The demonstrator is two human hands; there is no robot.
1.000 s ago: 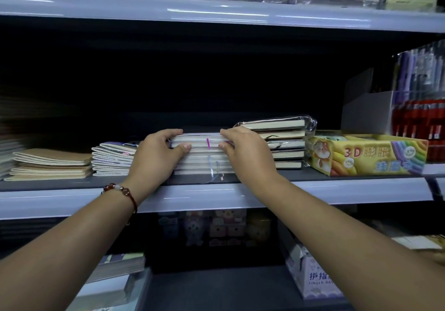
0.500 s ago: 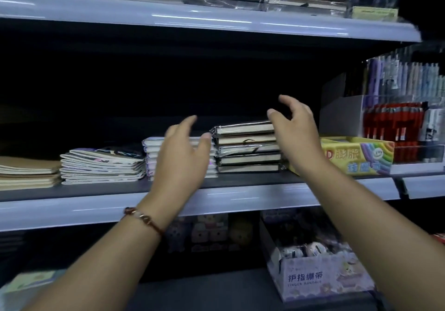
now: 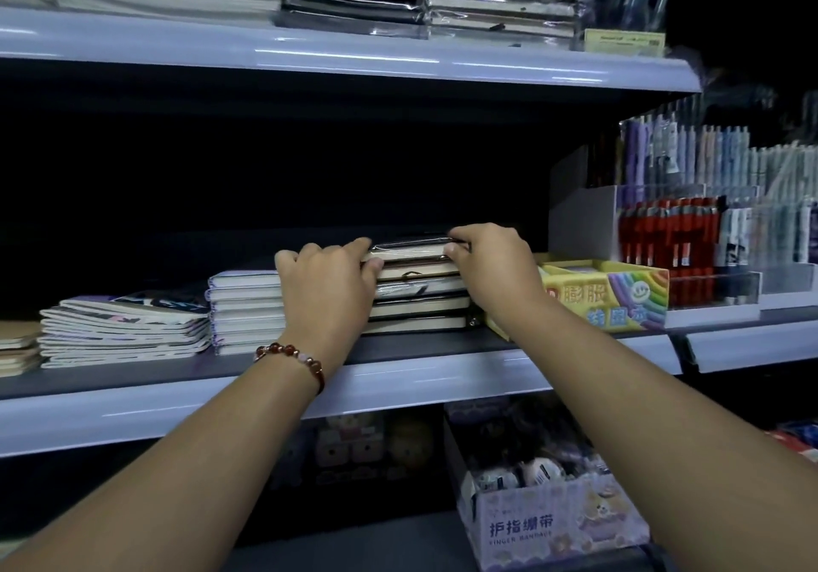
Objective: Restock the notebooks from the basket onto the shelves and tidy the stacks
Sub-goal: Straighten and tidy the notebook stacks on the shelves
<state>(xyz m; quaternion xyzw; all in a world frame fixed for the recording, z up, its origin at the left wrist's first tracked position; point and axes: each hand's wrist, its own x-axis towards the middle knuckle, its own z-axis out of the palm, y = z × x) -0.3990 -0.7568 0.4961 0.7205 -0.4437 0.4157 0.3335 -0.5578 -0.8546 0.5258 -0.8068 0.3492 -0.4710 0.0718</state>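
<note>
A stack of plastic-wrapped notebooks (image 3: 418, 292) lies on the middle shelf (image 3: 398, 383). My left hand (image 3: 327, 288), with a bead bracelet at the wrist, grips the stack's left side, fingers over the top notebook and thumb at its front edge. My right hand (image 3: 491, 261) grips the top notebook's right end, fingers curled over it. Left of that stack sits a stack of pale notebooks (image 3: 245, 310), then a pile of thin exercise books (image 3: 124, 328). The basket is out of sight.
A yellow box with rainbow print (image 3: 611, 297) stands right of the stack, touching my right wrist. Pen displays (image 3: 673, 235) fill the far right. The upper shelf (image 3: 354, 55) holds more notebook piles. Below, a finger-bandage box (image 3: 553, 527) sits on the lower shelf.
Both hands left the pale stack, lifted open, shifted right and now grip the wrapped stack. The view also moved right.
</note>
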